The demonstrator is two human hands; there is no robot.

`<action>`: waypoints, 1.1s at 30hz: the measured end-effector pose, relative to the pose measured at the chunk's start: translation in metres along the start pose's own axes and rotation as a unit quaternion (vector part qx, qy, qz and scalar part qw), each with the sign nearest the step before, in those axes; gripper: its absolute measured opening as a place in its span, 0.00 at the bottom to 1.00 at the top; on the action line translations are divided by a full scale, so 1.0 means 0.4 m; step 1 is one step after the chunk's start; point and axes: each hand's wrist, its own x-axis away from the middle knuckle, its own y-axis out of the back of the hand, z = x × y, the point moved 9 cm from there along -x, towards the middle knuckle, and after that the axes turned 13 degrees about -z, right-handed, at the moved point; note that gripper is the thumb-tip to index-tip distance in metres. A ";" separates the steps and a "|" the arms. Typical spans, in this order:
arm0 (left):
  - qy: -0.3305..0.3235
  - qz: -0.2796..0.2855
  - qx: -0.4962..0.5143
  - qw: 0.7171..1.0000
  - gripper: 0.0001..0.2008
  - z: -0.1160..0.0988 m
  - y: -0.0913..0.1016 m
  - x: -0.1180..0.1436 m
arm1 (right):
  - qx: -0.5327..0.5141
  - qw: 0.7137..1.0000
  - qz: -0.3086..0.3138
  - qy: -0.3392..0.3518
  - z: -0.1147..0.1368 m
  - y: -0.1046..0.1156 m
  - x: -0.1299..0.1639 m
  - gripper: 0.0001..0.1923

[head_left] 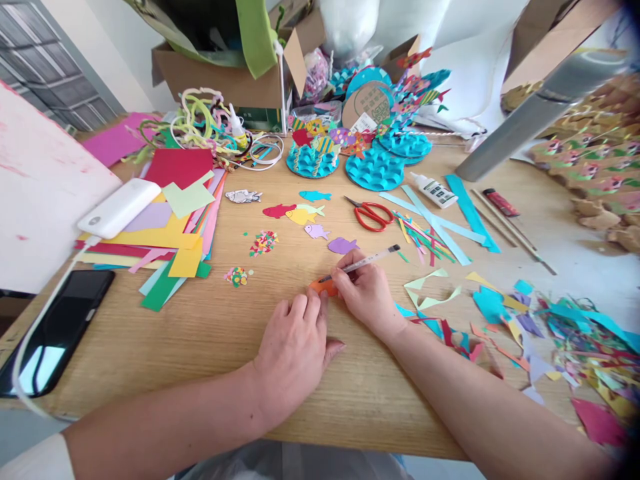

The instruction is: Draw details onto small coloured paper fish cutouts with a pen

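Orange paper piece (323,287) lies pinned under the left hand's (295,347) flat, spread fingers, while the right hand (367,293) pinches a pen (363,262) over it. Several finished paper fish (300,215) already lie beyond; this one looks partway drawn.

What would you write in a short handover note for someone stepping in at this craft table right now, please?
Left hand: flat on the table, fingertips pinning the orange paper piece.
Right hand: holds a pen, tip on that orange piece.
Nearby: cut paper fish in several colours lie above the hands, red scissors and glue bottle to the right, paper stack on the left.
Done: several fish cut out.
Left: the orange piece, with the pen at work on it.
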 end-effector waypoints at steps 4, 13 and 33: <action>0.004 0.004 0.001 1.000 0.31 0.001 0.000 -0.002 | -0.003 1.000 0.007 -0.002 -0.003 -0.004 -0.001 0.05; 0.002 -0.003 0.008 1.000 0.32 -0.003 -0.002 0.000 | -0.013 0.992 -0.080 0.101 0.069 0.050 0.023 0.06; 0.010 -0.014 0.025 1.000 0.28 0.010 0.007 -0.013 | -0.024 0.999 -0.044 0.009 0.017 0.037 -0.007 0.05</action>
